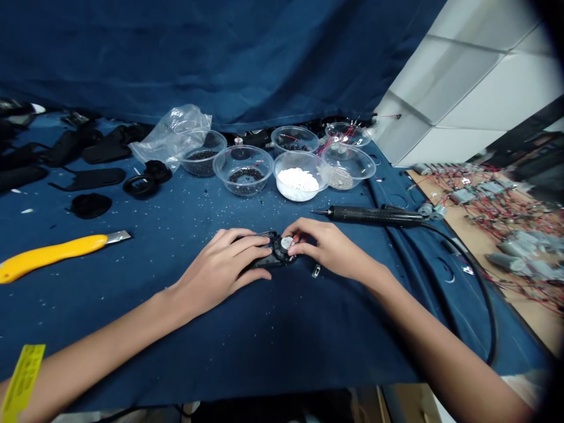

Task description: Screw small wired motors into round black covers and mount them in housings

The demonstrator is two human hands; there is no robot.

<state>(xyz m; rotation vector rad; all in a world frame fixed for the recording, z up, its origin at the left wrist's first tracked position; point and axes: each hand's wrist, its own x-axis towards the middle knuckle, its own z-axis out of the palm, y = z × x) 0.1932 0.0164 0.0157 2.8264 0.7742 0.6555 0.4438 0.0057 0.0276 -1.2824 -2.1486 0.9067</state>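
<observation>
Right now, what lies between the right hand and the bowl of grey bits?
In the head view, a black corded tool lies between the right hand and that bowl, on the blue cloth.

Both your left hand point(222, 261) and right hand point(328, 244) bare, fingers slender. Forearms bare too, slim at the wrist, broader toward the elbow. Across your left forearm point(118, 346), near the elbow: a bright yellow strip point(24, 379), straight-edged, rows of small dark print, too blurred to read. Pale, whitish cloth by your right elbow; sleeve or not, unclear.
</observation>
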